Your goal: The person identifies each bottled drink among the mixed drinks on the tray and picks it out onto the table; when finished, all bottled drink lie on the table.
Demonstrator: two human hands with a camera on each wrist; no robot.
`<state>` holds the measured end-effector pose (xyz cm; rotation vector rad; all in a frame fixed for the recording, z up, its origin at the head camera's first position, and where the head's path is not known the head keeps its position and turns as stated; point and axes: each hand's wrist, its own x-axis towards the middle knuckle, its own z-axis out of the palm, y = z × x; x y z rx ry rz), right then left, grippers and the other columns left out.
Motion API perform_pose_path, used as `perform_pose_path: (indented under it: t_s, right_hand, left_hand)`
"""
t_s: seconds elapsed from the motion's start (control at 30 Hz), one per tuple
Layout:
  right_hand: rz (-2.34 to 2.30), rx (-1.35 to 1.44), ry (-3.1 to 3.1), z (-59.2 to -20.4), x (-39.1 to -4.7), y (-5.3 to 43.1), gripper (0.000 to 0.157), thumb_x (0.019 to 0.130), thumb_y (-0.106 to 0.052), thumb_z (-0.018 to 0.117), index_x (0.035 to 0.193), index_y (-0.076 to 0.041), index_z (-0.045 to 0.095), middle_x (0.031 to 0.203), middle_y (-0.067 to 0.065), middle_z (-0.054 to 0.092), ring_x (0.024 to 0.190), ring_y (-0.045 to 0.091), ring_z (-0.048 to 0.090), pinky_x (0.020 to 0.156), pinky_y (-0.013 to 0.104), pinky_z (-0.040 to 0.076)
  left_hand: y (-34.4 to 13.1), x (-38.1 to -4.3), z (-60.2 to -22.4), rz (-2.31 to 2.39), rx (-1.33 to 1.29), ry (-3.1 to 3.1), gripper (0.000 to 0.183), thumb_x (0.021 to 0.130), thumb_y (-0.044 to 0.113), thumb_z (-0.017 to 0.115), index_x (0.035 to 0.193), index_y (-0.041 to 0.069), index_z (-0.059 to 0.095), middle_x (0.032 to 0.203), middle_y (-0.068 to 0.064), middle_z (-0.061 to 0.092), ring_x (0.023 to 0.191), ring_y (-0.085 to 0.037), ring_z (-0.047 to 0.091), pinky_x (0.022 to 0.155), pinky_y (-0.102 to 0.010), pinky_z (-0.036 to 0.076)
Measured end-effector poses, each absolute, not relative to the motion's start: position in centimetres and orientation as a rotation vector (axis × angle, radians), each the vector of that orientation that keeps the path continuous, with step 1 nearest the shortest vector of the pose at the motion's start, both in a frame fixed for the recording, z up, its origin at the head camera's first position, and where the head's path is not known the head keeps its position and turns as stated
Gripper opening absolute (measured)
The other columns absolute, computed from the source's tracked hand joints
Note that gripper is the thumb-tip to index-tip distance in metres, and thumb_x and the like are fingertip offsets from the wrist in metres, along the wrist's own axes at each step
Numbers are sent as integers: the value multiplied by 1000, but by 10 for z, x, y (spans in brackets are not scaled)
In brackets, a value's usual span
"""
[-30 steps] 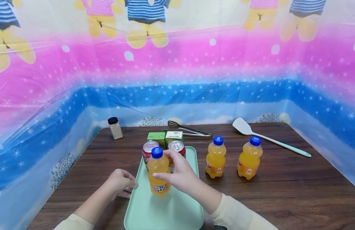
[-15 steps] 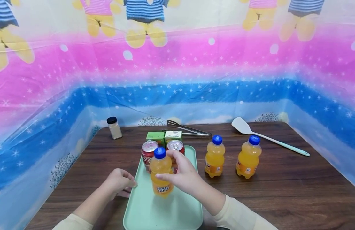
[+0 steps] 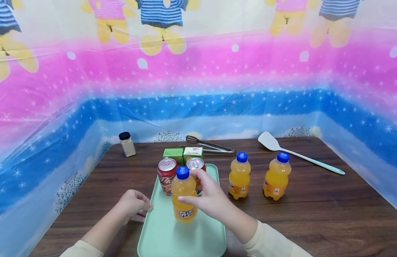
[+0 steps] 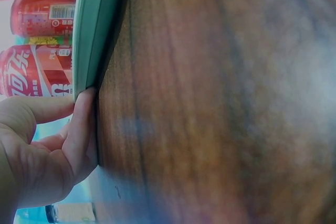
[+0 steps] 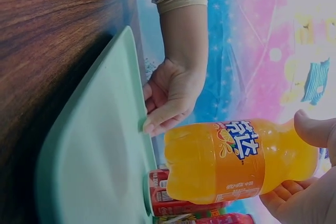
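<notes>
An orange soda bottle (image 3: 184,200) with a blue cap is held upright by my right hand (image 3: 214,198), thumb on the near side. In the right wrist view a gap shows between the bottle's base and the light green tray (image 5: 100,145). My left hand (image 3: 134,205) pinches the tray's left rim, thumb above and a finger beneath, as the left wrist view shows. Toward the tray's far end stand two red soda cans, the left can (image 3: 167,176) and the right can (image 3: 195,164), the latter partly hidden by my right hand. Behind them sit two green drink cartons (image 3: 173,154).
Two more orange soda bottles, a nearer one (image 3: 239,176) and another (image 3: 277,176), stand right of the tray. A white spatula (image 3: 294,151) lies behind them. Metal tongs (image 3: 211,145) lie at the back, and a black-capped jar (image 3: 128,145) stands back left on the wooden table (image 3: 301,228).
My right hand has carried the bottle slightly to the right and nearer to me over the tray, uncovering more of the left can. My left hand stays at the rim.
</notes>
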<state>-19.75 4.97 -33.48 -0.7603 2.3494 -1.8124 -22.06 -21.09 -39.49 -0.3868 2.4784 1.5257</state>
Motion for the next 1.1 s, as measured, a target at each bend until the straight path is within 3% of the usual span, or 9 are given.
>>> perform_pose_path:
  t_s: [1.1]
  right_hand:
    - [-1828,-727,2297,-328,-182,87,54,80,-17,75,127,-13,48,117,2,56,109,20,54,96,42,45]
  left_hand:
    - [-211,-220,-393,1497,-403,2477,17,82,-3,65,96,-11,59,87,-18,58,69,-23,62,60,-37,58]
